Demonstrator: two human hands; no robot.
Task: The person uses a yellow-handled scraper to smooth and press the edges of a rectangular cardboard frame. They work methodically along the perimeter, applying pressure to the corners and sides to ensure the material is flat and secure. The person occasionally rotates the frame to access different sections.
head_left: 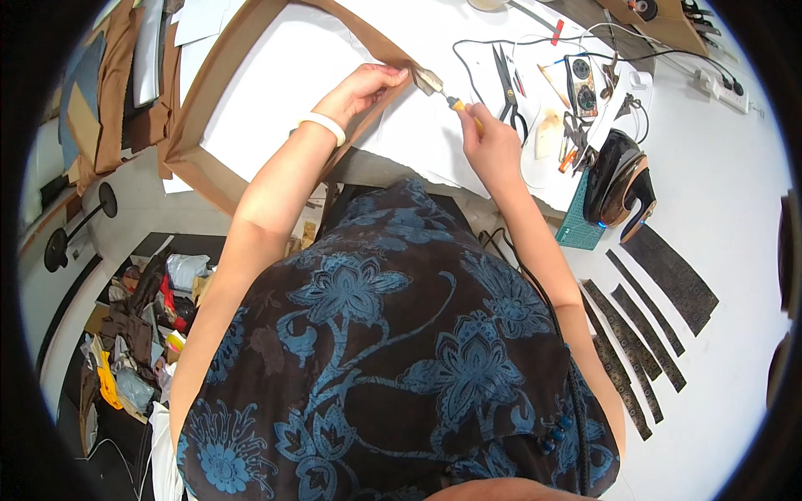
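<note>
Brown frame (209, 171): under and left of left hand (365, 89), which pinches its edge. Right hand (493, 144): fingers curled closed. Black scissors (506, 92): just right of right hand. Yellow-handled tool (456, 103): in right hand, metal head near left hand; frame contact unclear.

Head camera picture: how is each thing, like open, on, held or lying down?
Brown frame: edge held by left hand
Yellow-handled tool: gripped by right hand
Scissors: lying, blades slightly apart
Black iron: blue light on
Patterned strips: lying loose
</note>
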